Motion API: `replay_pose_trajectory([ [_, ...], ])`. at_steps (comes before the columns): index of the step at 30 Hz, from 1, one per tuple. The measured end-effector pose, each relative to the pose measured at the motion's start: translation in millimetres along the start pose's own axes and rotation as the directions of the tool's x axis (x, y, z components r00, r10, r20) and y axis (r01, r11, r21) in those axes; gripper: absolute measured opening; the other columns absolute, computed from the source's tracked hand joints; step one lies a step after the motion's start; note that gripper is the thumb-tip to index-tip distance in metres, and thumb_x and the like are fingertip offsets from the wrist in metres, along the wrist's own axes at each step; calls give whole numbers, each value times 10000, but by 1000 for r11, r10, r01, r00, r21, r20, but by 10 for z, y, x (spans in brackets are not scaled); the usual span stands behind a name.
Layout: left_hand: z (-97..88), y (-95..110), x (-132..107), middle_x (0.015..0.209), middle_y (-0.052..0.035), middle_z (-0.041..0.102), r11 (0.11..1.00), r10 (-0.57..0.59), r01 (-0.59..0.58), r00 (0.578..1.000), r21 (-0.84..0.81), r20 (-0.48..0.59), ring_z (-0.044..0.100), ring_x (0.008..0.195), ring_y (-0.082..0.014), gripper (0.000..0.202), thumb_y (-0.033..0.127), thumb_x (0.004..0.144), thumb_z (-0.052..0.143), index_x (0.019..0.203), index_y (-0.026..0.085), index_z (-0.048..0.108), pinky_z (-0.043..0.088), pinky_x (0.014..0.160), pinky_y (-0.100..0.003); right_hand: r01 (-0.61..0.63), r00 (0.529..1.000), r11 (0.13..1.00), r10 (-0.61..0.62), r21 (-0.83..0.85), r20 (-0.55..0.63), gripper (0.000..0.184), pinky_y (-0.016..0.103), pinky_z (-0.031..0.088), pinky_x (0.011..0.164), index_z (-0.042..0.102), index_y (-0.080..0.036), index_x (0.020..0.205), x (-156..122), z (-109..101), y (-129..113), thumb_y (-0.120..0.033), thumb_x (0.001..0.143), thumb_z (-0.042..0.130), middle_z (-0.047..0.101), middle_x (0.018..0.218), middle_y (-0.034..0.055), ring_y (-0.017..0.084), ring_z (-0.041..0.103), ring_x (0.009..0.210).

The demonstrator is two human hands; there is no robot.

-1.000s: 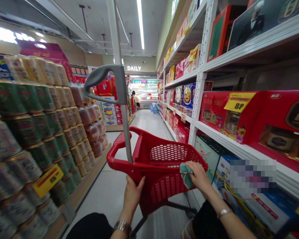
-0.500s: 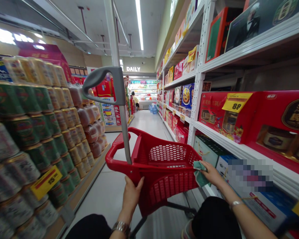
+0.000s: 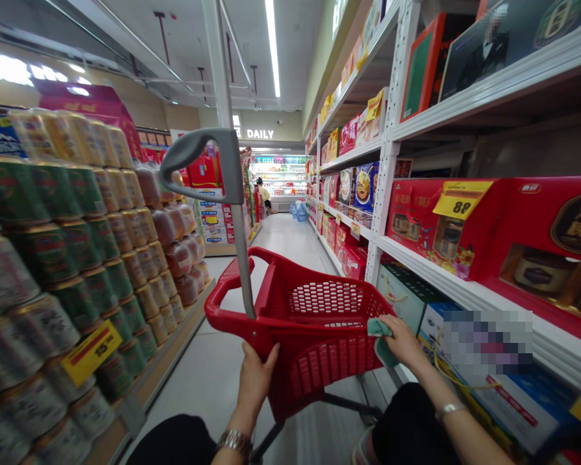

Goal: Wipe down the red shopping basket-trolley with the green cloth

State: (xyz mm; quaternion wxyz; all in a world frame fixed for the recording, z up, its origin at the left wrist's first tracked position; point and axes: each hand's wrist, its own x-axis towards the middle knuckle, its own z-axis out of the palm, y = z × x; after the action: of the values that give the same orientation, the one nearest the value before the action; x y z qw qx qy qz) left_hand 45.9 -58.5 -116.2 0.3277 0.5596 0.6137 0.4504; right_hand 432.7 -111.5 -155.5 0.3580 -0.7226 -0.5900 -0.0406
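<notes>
A red plastic shopping cart with slotted sides stands in front of me, and its basket shows no goods. A grey loop handle sits on a metal pole rising from its left end. My left hand grips the cart's near lower-left corner, thumb on the outside and fingers partly hidden behind the red plastic. My right hand is closed on a green cloth, which lies over the rim at the cart's right end and hangs down outside it.
Stacked packs of cans line the left side, with a yellow price tag. White shelves holding red gift boxes stand close on the right. A person is far down the aisle, near water bottles.
My right hand has slid a little to the left along the cart's rim with the green cloth. My left hand and the cart stay in place.
</notes>
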Motion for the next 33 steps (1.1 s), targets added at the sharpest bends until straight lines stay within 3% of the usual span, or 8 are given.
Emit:
replay_pose_trajectory([
  [7, -2, -13, -6, 975, -151, 765, 1000, -7, 7, 1000, -17, -4, 768, 940, -366, 443, 479, 778, 668, 1031, 254, 383, 595, 811, -465, 147, 989, 989, -147, 2, 7, 546, 499, 429, 1129, 790, -257, 1153, -105, 212, -670, -47, 740, 501, 756, 1269, 80, 283, 645, 1264],
  [13, 17, -89, 27, 988, -166, 761, 1000, 15, -15, 1000, 3, 2, 766, 941, -367, 472, 519, 779, 657, 1059, 236, 404, 592, 810, -463, 171, 984, 982, -174, 77, 42, 552, 444, 351, 1159, 757, -251, 1185, -158, 341, -1327, -18, 764, 487, 741, 1294, 64, 242, 621, 1262],
  [17, 16, -96, 41, 964, -165, 760, 1000, 13, -13, 1000, 18, 4, 766, 932, -374, 482, 519, 777, 648, 1078, 230, 405, 590, 807, -469, 184, 981, 974, -190, 132, 32, 520, 413, 330, 1146, 745, -254, 1176, -155, 376, -1644, -18, 786, 495, 752, 1252, 51, 228, 624, 1205],
  [25, -40, -70, 130, 971, -147, 751, 1000, -13, 13, 1000, -24, 7, 759, 947, -365, 486, 508, 745, 654, 1055, 243, 390, 589, 831, -461, 221, 974, 964, -226, 149, 19, 495, 335, 357, 1041, 734, -243, 1155, -114, 467, -1980, 10, 811, 483, 750, 1205, 43, 199, 618, 1123],
  [33, -185, -120, 324, 980, -138, 752, 999, -14, 15, 1000, -41, 9, 760, 977, -366, 471, 493, 750, 656, 1054, 242, 398, 599, 867, -480, 260, 964, 958, -264, 123, 22, 562, 379, 333, 1126, 689, -241, 1281, -88, 663, -2191, 4, 815, 493, 721, 1290, 51, 214, 590, 1213],
])
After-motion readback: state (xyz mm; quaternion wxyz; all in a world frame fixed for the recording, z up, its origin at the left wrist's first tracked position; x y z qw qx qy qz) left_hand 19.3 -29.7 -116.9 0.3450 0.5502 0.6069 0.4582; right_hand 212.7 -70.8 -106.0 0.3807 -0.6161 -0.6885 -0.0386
